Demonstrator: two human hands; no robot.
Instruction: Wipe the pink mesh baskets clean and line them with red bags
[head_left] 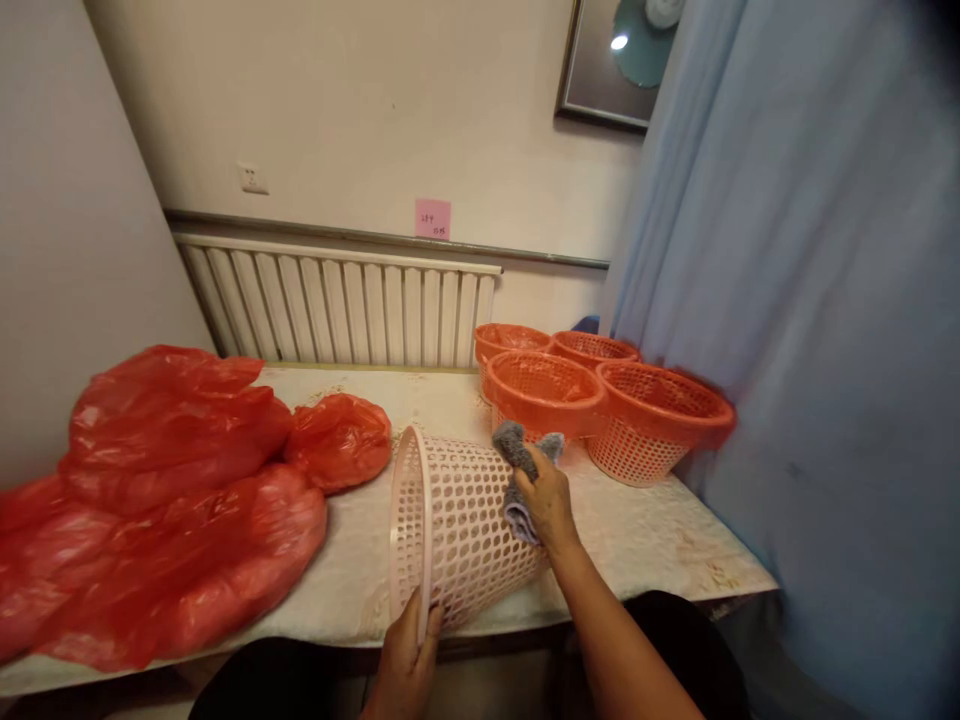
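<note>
The basket (pixel 472 520) is pale plastic, perforated and fairly smooth — the four lined baskets (pixel 634 460) look like the same plastic. Their liners (pixel 547 380) and the bags (pixel 187 500) are thin red plastic, glossy and crinkled. The rag (pixel 517 500) is rough, napped grey cloth — matt all over. The curtain (pixel 787 250) is soft matt fabric, the radiator (pixel 360 305) painted metal, the note (pixel 433 219) matt pink paper, and the picture (pixel 600 70) has a glossy, reflecting front.
</note>
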